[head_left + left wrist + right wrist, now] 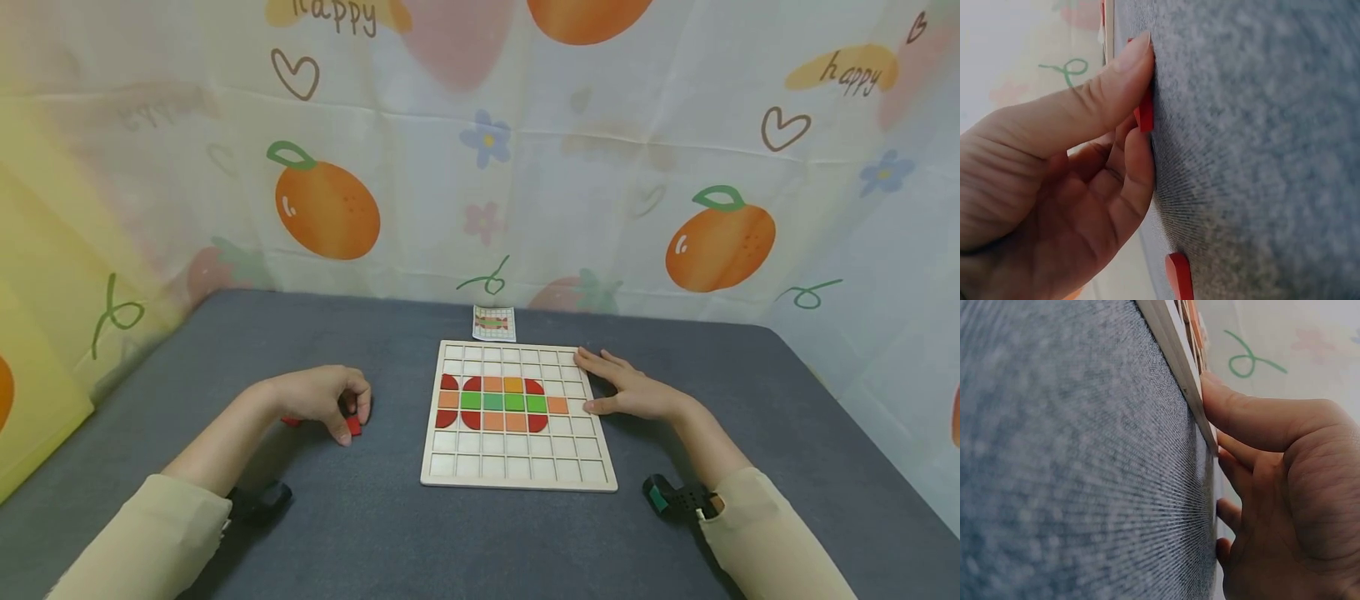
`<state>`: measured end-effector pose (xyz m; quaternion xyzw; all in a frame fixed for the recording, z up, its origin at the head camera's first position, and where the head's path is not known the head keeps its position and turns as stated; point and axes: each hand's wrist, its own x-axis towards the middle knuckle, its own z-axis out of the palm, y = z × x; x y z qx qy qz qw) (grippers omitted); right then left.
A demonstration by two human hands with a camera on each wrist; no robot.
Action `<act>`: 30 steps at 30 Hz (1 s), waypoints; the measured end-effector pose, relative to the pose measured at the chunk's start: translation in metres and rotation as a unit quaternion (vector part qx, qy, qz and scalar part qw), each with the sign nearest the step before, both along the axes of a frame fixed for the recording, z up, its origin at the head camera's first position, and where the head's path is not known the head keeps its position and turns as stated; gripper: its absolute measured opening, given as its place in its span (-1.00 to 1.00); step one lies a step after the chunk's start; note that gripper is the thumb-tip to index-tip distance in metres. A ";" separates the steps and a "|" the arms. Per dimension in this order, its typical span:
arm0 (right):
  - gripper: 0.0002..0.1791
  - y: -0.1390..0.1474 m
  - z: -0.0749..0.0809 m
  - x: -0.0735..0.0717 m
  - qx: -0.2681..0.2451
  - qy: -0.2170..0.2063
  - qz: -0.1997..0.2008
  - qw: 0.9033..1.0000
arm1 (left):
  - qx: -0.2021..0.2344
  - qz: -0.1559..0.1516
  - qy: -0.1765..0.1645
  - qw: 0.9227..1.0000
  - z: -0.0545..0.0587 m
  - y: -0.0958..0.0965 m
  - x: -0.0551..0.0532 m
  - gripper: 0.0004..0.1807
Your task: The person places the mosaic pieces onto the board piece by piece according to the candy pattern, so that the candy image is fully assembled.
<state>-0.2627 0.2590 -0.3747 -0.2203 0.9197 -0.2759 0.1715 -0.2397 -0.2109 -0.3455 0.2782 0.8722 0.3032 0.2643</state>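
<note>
My left hand is at the table's left side, thumb and curled fingers around a small red tile. In the left wrist view the thumb lies over this red tile, which is partly hidden and close to the cloth. A second red piece with a rounded end lies apart from the fingers. My right hand rests at the right edge of the wooden grid board, fingers spread and thumb touching its rim. Red, orange and green tiles form a fish-like pattern in the board's cells.
A small pattern card stands or lies just behind the board, showing a similar coloured figure. Dark grey cloth covers the table. A printed curtain hangs behind it. Each wrist wears a black strap device.
</note>
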 end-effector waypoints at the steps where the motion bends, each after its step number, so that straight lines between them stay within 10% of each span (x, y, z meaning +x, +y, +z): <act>1: 0.01 0.000 0.000 0.000 0.001 0.000 0.000 1.000 | 0.000 0.002 0.003 1.000 0.000 0.001 0.000 -0.71; 30: 0.01 0.000 0.000 -0.001 0.001 0.001 -0.003 1.000 | -0.001 0.083 0.110 0.990 -0.002 0.017 0.004 -0.76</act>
